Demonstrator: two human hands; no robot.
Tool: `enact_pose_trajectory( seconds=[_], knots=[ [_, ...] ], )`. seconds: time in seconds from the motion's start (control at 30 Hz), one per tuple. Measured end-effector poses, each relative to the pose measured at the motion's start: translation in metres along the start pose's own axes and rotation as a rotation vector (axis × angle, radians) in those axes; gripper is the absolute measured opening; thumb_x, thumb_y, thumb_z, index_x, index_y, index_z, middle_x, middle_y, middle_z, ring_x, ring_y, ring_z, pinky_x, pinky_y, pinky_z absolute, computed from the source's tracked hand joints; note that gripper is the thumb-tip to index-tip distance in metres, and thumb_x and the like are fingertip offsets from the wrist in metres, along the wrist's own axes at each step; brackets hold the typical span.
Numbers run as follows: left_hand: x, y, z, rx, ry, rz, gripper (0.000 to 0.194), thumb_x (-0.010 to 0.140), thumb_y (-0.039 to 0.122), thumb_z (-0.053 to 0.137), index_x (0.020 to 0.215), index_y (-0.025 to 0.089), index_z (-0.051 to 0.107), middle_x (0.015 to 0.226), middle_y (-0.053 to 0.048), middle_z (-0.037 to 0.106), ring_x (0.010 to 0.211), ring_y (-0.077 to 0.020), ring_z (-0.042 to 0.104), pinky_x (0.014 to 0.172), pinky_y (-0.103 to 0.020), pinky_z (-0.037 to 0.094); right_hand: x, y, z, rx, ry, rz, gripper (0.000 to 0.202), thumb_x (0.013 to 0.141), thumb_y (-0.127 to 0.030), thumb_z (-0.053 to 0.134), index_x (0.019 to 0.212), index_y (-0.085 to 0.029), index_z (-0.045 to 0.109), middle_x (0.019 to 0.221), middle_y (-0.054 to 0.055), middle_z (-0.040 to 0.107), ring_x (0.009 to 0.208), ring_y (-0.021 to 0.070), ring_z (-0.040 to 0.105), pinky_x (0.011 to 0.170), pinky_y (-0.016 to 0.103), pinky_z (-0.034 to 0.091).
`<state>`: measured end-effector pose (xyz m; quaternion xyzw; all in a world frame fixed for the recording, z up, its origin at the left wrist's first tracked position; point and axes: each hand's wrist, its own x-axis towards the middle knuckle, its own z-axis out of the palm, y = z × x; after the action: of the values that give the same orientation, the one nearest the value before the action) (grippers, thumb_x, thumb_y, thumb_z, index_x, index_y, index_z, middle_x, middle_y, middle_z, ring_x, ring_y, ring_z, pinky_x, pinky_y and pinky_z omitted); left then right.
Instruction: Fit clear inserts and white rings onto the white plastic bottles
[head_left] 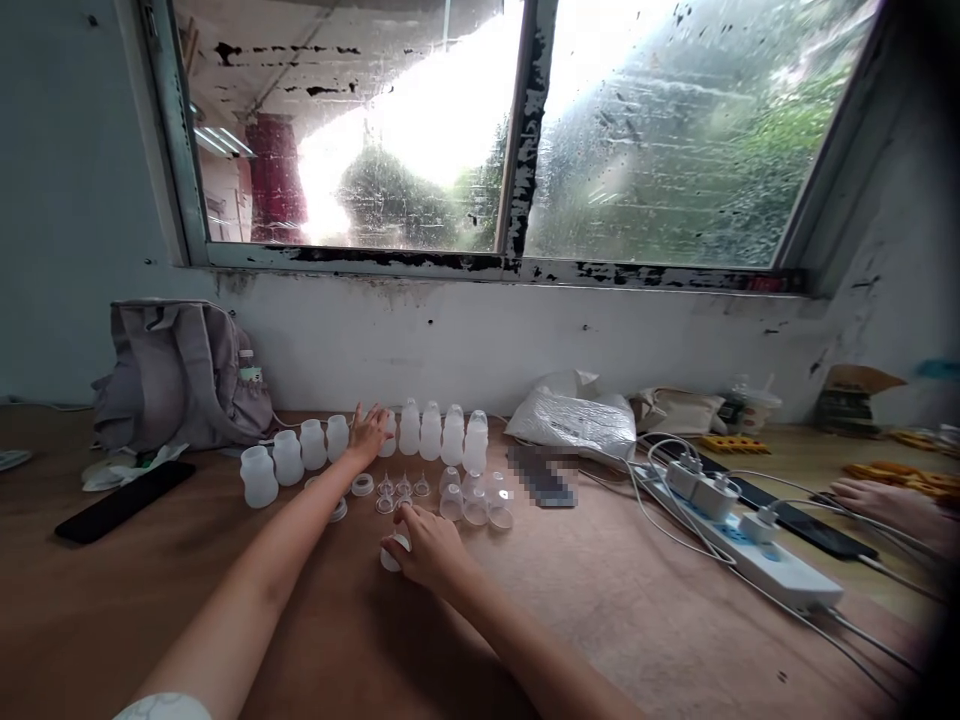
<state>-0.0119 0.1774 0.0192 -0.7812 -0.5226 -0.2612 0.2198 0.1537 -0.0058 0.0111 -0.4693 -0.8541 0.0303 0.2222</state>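
Note:
My left hand (367, 437) reaches to the back row, its fingers and thumb around a frosted baby bottle (387, 436). Nearer to me, my right hand (429, 545) closes on a small white round bottle part (393, 554) at the table surface; its exact kind is partly hidden by the fingers. Open-topped frosted bottles (259, 478) stand in a slanting row on the left. Several bottles with tops fitted (430, 432) stand right of my left hand. Between the hands lie clear nipples (404, 490) and white collar rings (362, 485). Translucent domed caps (475, 502) are grouped to the right.
A grey backpack (180, 375) and a black phone (124, 502) are at the left. Rightward lie a silvery plastic bag (574, 418), a pixelated dark object (541, 476) and a white power strip (757, 560) with cables. Another person's hand (889, 508) is at the far right.

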Motion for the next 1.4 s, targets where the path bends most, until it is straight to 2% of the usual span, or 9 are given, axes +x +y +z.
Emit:
enact_pose_trajectory(
  seconds=[0.37,0.53,0.6,0.7,0.8,0.9,1.03,1.23,1.4],
  knots=[
    [0.001,0.000,0.001,-0.001,-0.016,-0.056,0.045,0.075,0.018,0.042,0.120,0.011,0.037,0.119,-0.015,0.050,0.124,-0.0248,0.028,0.103,-0.050,0.004,0.000,0.003,0.007,-0.027,-0.042,-0.047,0.025,0.078,-0.041,0.048,0.091,-0.020,0.050,0.087,0.006,0.063,0.077,0.0209,0.059,0.059,0.026,0.035],
    [-0.006,0.013,-0.020,-0.013,0.035,-0.098,0.048,0.076,0.019,0.042,0.123,0.012,0.034,0.136,-0.016,0.029,0.128,-0.0268,0.018,0.103,-0.051,0.003,0.004,0.014,0.011,0.016,-0.018,-0.069,0.014,0.081,-0.030,0.045,0.090,-0.019,0.047,0.086,0.006,0.061,0.076,0.0192,0.058,0.058,0.024,0.033],
    [-0.019,0.024,-0.036,-0.056,0.077,-0.079,0.043,0.078,0.019,0.040,0.121,0.013,0.037,0.135,-0.014,0.030,0.127,-0.0264,0.020,0.103,-0.051,0.004,0.007,0.019,0.012,0.060,0.036,-0.047,0.009,0.083,-0.025,0.042,0.088,-0.019,0.046,0.086,0.006,0.060,0.075,0.0176,0.057,0.058,0.024,0.032],
    [-0.051,0.042,-0.062,-0.149,0.106,-0.016,0.035,0.081,0.018,0.034,0.115,0.016,0.043,0.127,-0.009,0.044,0.124,-0.0228,0.028,0.104,-0.046,0.009,0.012,0.022,0.009,0.104,0.097,-0.024,0.006,0.084,-0.020,0.040,0.082,-0.019,0.045,0.081,0.004,0.059,0.072,0.0160,0.056,0.057,0.023,0.031],
    [-0.090,0.058,-0.081,-0.251,0.067,0.041,0.033,0.081,0.016,0.032,0.111,0.018,0.047,0.117,-0.006,0.052,0.118,-0.0204,0.037,0.104,-0.042,0.015,0.015,0.023,0.007,0.123,0.134,-0.020,0.008,0.084,-0.019,0.039,0.079,-0.018,0.045,0.078,0.004,0.058,0.068,0.0153,0.054,0.057,0.023,0.031],
    [-0.119,0.067,-0.091,-0.339,0.011,0.084,0.034,0.081,0.017,0.033,0.112,0.018,0.048,0.111,-0.006,0.056,0.112,-0.0199,0.043,0.104,-0.041,0.018,0.017,0.023,0.010,0.138,0.152,-0.033,0.009,0.085,-0.018,0.038,0.078,-0.018,0.044,0.077,0.004,0.058,0.067,0.0150,0.054,0.056,0.022,0.031],
    [-0.137,0.070,-0.090,-0.425,-0.047,0.086,0.033,0.082,0.024,0.037,0.113,0.019,0.049,0.109,-0.007,0.057,0.109,-0.0217,0.045,0.103,-0.042,0.019,0.018,0.022,0.017,0.155,0.135,-0.065,0.008,0.084,-0.016,0.038,0.080,-0.018,0.044,0.077,0.004,0.058,0.067,0.0152,0.055,0.057,0.022,0.033],
    [-0.139,0.062,-0.081,-0.503,-0.134,0.108,0.037,0.078,0.039,0.048,0.109,0.020,0.053,0.108,-0.009,0.058,0.107,-0.0233,0.048,0.103,-0.043,0.017,0.017,0.022,0.027,0.142,0.099,-0.140,0.009,0.084,-0.012,0.036,0.087,-0.017,0.044,0.084,0.006,0.056,0.076,0.0163,0.055,0.064,0.024,0.039],
    [-0.139,0.050,-0.080,-0.468,-0.134,0.136,0.037,0.077,0.039,0.051,0.108,0.019,0.052,0.108,-0.010,0.059,0.106,-0.0233,0.049,0.104,-0.044,0.013,0.017,0.025,0.030,0.144,0.076,-0.256,0.020,0.080,-0.007,0.038,0.096,-0.016,0.044,0.094,0.009,0.052,0.084,0.0174,0.053,0.071,0.027,0.042]
  ],
)
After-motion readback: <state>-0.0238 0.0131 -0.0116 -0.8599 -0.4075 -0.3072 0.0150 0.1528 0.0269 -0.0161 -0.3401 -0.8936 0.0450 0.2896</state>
